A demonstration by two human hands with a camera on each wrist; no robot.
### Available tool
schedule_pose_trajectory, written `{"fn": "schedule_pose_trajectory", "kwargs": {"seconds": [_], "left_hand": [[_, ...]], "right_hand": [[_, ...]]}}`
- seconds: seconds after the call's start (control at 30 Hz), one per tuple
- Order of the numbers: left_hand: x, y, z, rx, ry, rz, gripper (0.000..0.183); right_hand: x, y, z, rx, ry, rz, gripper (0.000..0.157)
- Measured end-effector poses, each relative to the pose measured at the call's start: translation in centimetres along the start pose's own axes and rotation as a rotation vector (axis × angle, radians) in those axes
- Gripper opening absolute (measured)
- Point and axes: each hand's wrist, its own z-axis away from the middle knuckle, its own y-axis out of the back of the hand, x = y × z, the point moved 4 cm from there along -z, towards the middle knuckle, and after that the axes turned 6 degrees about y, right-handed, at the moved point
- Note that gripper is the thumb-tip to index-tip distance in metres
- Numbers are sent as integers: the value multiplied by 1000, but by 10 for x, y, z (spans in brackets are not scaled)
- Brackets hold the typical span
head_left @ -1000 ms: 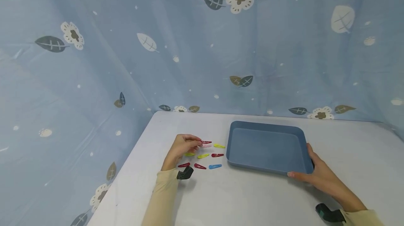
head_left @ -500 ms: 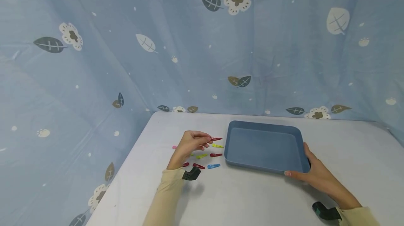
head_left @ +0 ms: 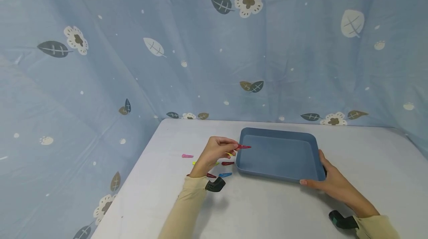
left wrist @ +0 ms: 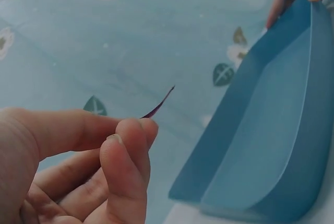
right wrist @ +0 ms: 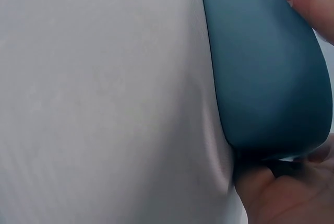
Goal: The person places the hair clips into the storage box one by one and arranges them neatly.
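A red snap hair clip (head_left: 245, 146) is pinched between the thumb and fingers of my left hand (head_left: 216, 154), its narrow end pointing right over the tray's left rim. From the left wrist, only a thin dark tip of the clip (left wrist: 160, 105) shows beyond the fingertips. The blue rectangular tray (head_left: 277, 157) has nothing in it. At its near right corner, my right hand (head_left: 339, 185) grips it, thumb along the front wall and fingers around the right side. The right wrist view shows the tray wall (right wrist: 266, 67) close up, with fingers below its corner.
Left of the tray lie several more clips: a pink clip (head_left: 187, 156) farthest left, a dark red clip (head_left: 228, 163), a blue clip (head_left: 225, 174) and some yellow ones, partly hidden by the left hand. A blue patterned curtain (head_left: 187, 46) hangs behind the white table (head_left: 267, 209).
My left hand has lifted the red clip from the group of clips and carried it right, to the tray's left edge. The right hand keeps its grip on the tray.
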Motion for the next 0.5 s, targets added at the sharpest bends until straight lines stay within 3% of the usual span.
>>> {"fn": "schedule_pose_trajectory", "kwargs": {"seconds": [0.5], "left_hand": [[1,-46,-14,-96,-26,59,22]], "right_hand": [[1,2,0,-2,42,-67,120]]}}
